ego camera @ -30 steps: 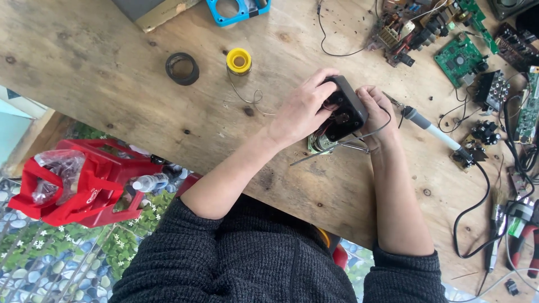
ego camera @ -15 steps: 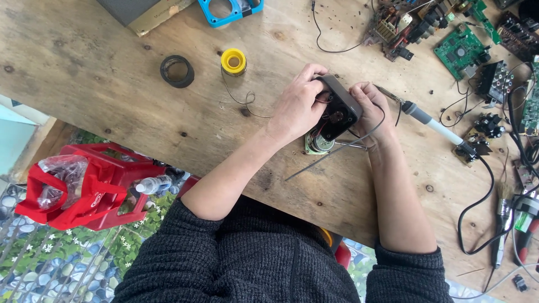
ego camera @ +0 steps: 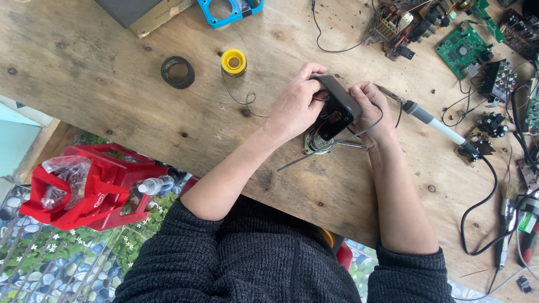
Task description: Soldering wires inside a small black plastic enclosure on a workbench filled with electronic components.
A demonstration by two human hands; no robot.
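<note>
The small black device (ego camera: 337, 106) sits between both hands above the tabletop (ego camera: 112, 101), its long axis running ten to four o'clock. The left hand (ego camera: 296, 104) grips its ten o'clock end; the right hand (ego camera: 373, 109) apparently clasps the four o'clock side.

On the tabletop (ego camera: 84, 84), the small device (ego camera: 337, 106) sits between the left hand (ego camera: 295, 106) and the right hand (ego camera: 373, 109), above a round speaker part (ego camera: 315, 143). Left of the hands lie a solder spool (ego camera: 233, 62) and, further left, a tape ring (ego camera: 177, 72). Just right of the right hand lies a soldering iron (ego camera: 432, 120). Circuit boards (ego camera: 463, 47) crowd the far right corner. Below the tabletop's near edge, at left, stands a crate (ego camera: 90, 188).
</note>
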